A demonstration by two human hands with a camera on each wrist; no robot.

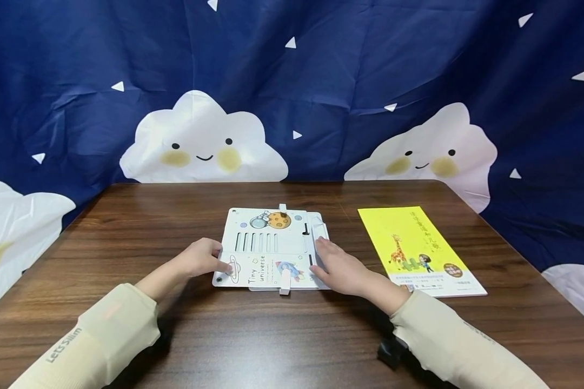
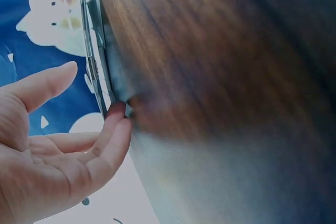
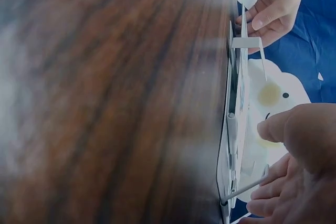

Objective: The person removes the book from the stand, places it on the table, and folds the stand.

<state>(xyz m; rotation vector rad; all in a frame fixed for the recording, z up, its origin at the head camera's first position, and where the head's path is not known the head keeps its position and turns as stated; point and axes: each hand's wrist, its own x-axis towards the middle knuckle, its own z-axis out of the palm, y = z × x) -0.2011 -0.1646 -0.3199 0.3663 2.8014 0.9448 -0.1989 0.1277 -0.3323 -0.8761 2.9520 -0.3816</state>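
A white book stand (image 1: 260, 246) printed with an astronaut, planets, a rocket and "Tiny universe" lies flat on the table. At its left edge is my left hand (image 1: 201, 258); in the left wrist view the fingertips (image 2: 118, 116) touch the edge while the thumb stands apart from the panel. My right hand (image 1: 343, 267) is at the stand's right edge, its fingers extended against the side and its thumb over the lower right part. Seen edge-on in the right wrist view, the stand shows a white clip (image 3: 247, 42) and a thin rod (image 3: 247, 190) beside the right fingers.
A yellow book (image 1: 418, 248) with a giraffe on its cover lies on the table to the right of the stand. The brown wooden table (image 1: 253, 346) extends around both. Behind it hangs a dark blue curtain (image 1: 316, 70) with white clouds.
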